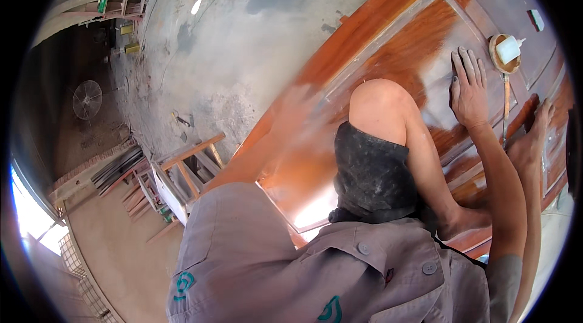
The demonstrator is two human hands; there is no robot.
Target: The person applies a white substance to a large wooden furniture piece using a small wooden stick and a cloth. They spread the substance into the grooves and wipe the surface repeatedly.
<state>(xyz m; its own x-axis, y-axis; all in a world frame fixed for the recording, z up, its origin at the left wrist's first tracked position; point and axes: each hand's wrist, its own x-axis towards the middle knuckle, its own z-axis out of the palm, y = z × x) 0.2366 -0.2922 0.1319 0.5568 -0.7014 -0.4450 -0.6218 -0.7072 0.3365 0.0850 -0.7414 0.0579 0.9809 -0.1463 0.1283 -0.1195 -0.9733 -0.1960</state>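
Observation:
Beneath me lies a reddish-brown wooden panel (401,37) with raised mouldings and whitish, dusty patches, like a door. My right hand (470,89) rests flat on it, palm down, fingers stretched out and dusty. At the panel's left edge, my left hand (297,109) is smeared by motion; its fingers and anything under them cannot be made out. Just beyond the right hand sits a small round dish (497,44) with a white block-like thing (508,51) in it. A thin tool with a wooden handle (506,89) lies beside that hand.
My bent bare knee (382,101) rises between my hands, and my feet are on the panel. A small white-and-dark block (536,20) lies far right. Stained concrete floor (243,37) spreads left, with stacked wooden pieces (188,168) and a round fan (87,99) farther off.

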